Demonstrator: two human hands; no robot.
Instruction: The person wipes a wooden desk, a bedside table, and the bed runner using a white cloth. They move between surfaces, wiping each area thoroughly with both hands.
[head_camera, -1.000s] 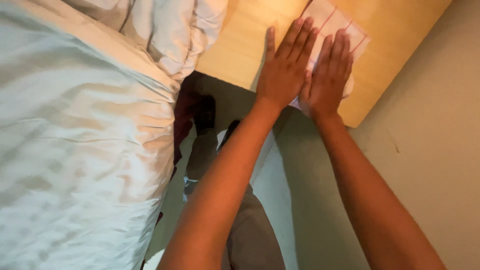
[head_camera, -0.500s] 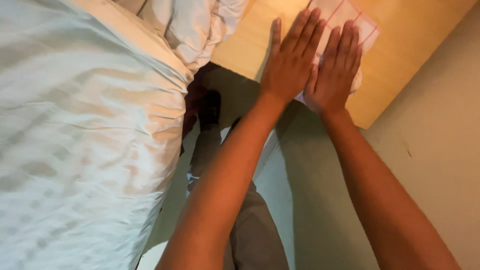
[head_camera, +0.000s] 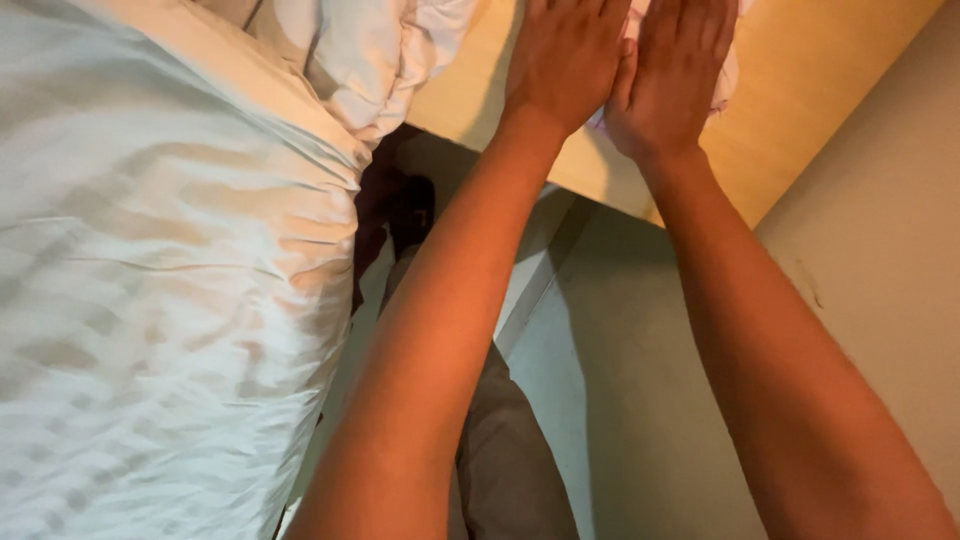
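Both hands have slid up toward the top edge of the view since half a second ago, so their fingertips are now cut off and less of the cloth shows. Left of the desk lies the bed (head_camera: 150, 300), its pale striped cover creased, with a bunched white sheet (head_camera: 370, 60) against the desk's near corner. On the desk (head_camera: 800, 110), a light wooden top, the left hand (head_camera: 565, 55) lies flat and open, fingers together, palm down. The right hand (head_camera: 675, 70) lies just beside it, thumbs touching, equally flat and open, gripping nothing. Both press on a white cloth (head_camera: 725, 85), mostly hidden, only its edge showing right of the right hand. Both forearms reach straight out from the bottom, nearly parallel, over the floor beside the desk.
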